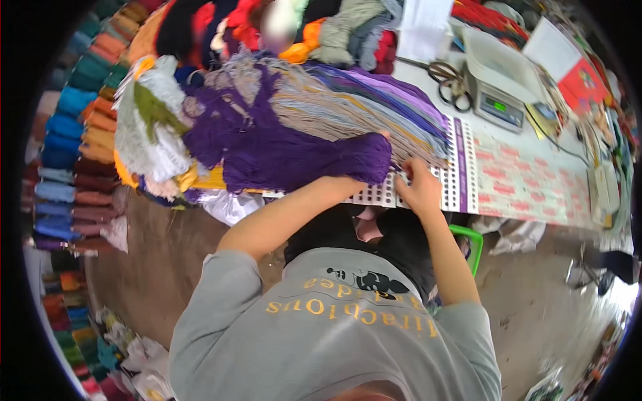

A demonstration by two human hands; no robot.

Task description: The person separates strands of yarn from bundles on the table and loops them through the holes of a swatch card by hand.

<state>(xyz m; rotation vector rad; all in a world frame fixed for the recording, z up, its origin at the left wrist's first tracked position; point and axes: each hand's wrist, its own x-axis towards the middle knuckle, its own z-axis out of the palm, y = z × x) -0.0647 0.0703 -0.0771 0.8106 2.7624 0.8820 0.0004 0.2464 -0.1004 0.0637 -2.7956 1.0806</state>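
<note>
A thick dark purple yarn skein stretches across the front of the table. My left hand grips its right end, mostly hidden beneath the yarn, with a fingertip showing at the top. Just right of it, my right hand has thumb and forefinger bent together over the white board with rows of holes; what lies between them is too small to tell. Behind both hands, long strands in beige, grey-blue and violet run toward the board's holes.
Black-handled scissors lie beside a digital scale bearing a clear tray. A marked paper sheet covers the table's right part. Colourful yarn bundles line the back; white and green yarn is heaped left. A green basket stands below the edge.
</note>
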